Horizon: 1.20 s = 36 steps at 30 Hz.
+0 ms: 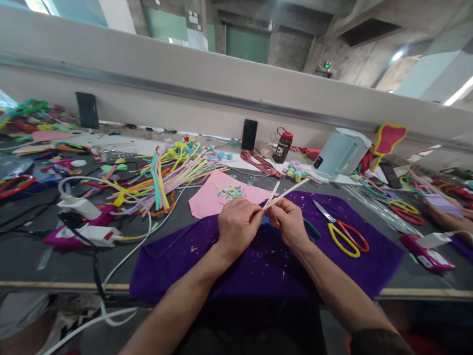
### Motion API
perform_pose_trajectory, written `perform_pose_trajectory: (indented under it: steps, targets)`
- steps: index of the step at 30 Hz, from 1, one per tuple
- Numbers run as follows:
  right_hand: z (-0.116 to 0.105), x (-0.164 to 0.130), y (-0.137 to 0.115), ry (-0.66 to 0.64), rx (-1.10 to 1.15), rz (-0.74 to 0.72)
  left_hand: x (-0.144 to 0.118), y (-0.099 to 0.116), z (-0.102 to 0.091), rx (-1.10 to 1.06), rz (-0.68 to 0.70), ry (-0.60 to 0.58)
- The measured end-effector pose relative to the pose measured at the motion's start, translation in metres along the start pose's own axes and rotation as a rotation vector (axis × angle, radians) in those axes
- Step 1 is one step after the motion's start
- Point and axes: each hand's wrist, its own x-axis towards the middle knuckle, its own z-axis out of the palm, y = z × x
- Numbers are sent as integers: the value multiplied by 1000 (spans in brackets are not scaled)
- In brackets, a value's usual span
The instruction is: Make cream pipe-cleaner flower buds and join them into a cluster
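Two hands are meeting over the purple cloth point(258, 266), forearms reaching in from the bottom edge. The left hand point(236, 226) is curling its fingers shut, pinching the lower ends of two pale sticks point(284, 193) that are angling up and to the right. The right hand point(290, 223) is pressing its fingertips together on the same sticks, just beside the left. Yellow-handled scissors point(342, 234) are lying on the cloth to the right, near the right wrist. A pink sheet point(207, 199) is lying just behind the hands, with a heap of coloured strips point(162, 177) beyond it. A glue gun point(88, 231) is resting well apart on the left.
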Motion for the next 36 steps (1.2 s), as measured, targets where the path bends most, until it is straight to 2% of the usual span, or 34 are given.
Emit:
perform_pose_trajectory:
  steps: [3,8,12,16,19,25,36]
  targets:
    - [2,-2,-3,-26,33,-23,3,0,-2,-257,-205,-39]
    - [4,-7,-4,2,70,-41,6,2,-2,-732,-536,-152]
    - [6,-8,-3,-27,122,6,8,1,0,-1013,-639,-163]
    - [5,-7,-3,-20,181,78,10,-7,-1,-1211,-710,-317]
    - [4,-5,-4,-15,193,84,11,-10,-3,-1276,-775,-404]
    - [4,-6,-5,-46,191,46,13,-7,-8,-1231,-792,-400]
    - [3,-7,-5,-61,181,38,11,-10,-4,-1180,-717,-373]
